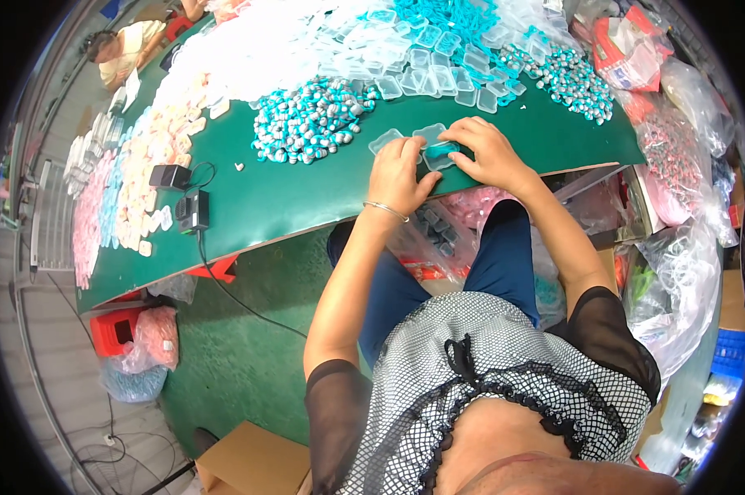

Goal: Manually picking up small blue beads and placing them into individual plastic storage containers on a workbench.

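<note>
Clear plastic box point(434, 157), teal piece point(444, 152) inside, near front edge of surface point(306, 194).
My right grip point(489, 153) clamped on its right; left grip point(399, 175) at its left, can't tell if closed.

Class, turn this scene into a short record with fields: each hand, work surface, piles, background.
Left hand: fingers at a small open clear plastic case; grip unclear
Right hand: fingers at that case, beside a teal piece
Work surface: green table
Piles: teal-and-grey rounded parts; loose clear plastic boxes
Background: a person in a pale yellow top
</note>
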The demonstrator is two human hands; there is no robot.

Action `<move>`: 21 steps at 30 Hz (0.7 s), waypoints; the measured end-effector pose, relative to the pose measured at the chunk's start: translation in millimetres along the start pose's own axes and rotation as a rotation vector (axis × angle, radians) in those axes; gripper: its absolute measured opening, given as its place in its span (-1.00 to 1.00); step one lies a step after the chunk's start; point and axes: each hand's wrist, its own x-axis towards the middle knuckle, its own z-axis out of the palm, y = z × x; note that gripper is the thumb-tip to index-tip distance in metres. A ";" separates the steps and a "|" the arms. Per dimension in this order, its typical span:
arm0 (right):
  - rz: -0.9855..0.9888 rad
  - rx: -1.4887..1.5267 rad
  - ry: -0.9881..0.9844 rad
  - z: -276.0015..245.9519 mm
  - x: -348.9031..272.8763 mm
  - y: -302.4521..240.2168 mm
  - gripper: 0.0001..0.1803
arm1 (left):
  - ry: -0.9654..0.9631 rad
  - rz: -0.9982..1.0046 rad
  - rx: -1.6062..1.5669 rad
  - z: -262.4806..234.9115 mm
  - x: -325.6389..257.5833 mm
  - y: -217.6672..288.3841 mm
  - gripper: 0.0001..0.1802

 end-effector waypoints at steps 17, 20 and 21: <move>-0.055 0.053 0.070 21.5 47.5 33.3 -0.81 | -0.035 0.048 0.124 -8.5 -1.2 -1.3 -0.52; -0.049 -0.179 0.111 44.9 76.7 28.2 -0.74 | -0.044 0.072 0.116 -18.0 -9.7 -5.1 -0.52; -0.082 -0.277 0.165 55.4 85.6 28.9 -0.72 | -0.052 0.077 0.107 -19.1 -11.3 -5.3 -0.52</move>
